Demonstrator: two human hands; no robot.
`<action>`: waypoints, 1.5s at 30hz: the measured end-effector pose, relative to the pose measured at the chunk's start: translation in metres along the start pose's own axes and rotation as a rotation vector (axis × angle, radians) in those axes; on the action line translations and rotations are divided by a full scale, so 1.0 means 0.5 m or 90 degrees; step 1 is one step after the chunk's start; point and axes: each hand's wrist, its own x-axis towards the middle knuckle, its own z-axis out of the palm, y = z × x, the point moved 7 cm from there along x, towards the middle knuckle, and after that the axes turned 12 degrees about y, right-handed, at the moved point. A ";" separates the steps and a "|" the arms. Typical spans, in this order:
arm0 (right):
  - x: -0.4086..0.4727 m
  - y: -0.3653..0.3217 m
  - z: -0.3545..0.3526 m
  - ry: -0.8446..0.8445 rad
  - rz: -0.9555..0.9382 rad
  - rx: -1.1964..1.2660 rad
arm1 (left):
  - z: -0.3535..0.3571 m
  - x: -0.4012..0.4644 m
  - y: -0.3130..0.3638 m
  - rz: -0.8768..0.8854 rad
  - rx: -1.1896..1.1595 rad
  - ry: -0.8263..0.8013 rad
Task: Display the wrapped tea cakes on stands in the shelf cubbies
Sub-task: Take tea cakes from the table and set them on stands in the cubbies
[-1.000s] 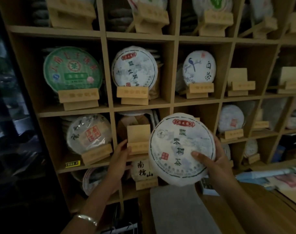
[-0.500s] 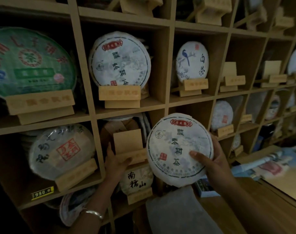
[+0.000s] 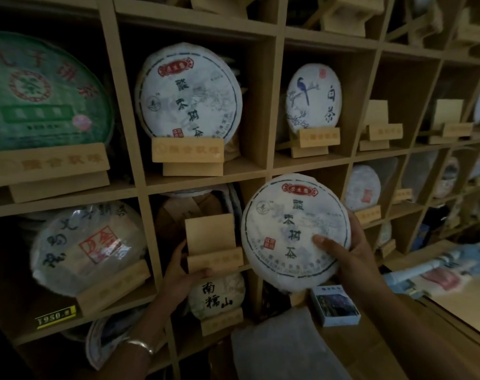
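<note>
My right hand (image 3: 354, 253) grips a round white-wrapped tea cake (image 3: 293, 229) with a red label and dark characters, held upright in front of the shelf just right of the middle cubby. My left hand (image 3: 178, 272) clasps the lower left side of an empty wooden stand (image 3: 212, 242) in that cubby, thumb on its front lip. Stacked wrapped cakes (image 3: 195, 207) sit behind the stand. A matching white cake (image 3: 189, 91) rests on a stand in the cubby above.
The wooden shelf grid (image 3: 263, 165) holds more cakes: a green one (image 3: 41, 94), a glossy one (image 3: 85, 245), a bird-print one (image 3: 314, 97), one below (image 3: 216, 294). Empty stands (image 3: 381, 127) stand to the right. A small box (image 3: 334, 305) and grey cloth (image 3: 282, 349) lie on the counter.
The view has closed in on the shelf. My left hand has shifted its grip lower on the stand's front lip. The cake in my right hand stays beside the cubby.
</note>
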 end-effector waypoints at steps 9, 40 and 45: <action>0.023 -0.063 0.018 -0.036 -0.062 0.046 | 0.064 -0.091 0.098 -0.012 -0.030 -0.144; -0.055 -0.237 -0.132 -0.070 -0.158 0.003 | 0.252 -0.387 0.322 -0.015 -0.298 -0.366; -0.066 -0.223 -0.142 -0.119 -0.051 -0.063 | 0.254 -0.413 0.315 -0.023 -0.306 -0.371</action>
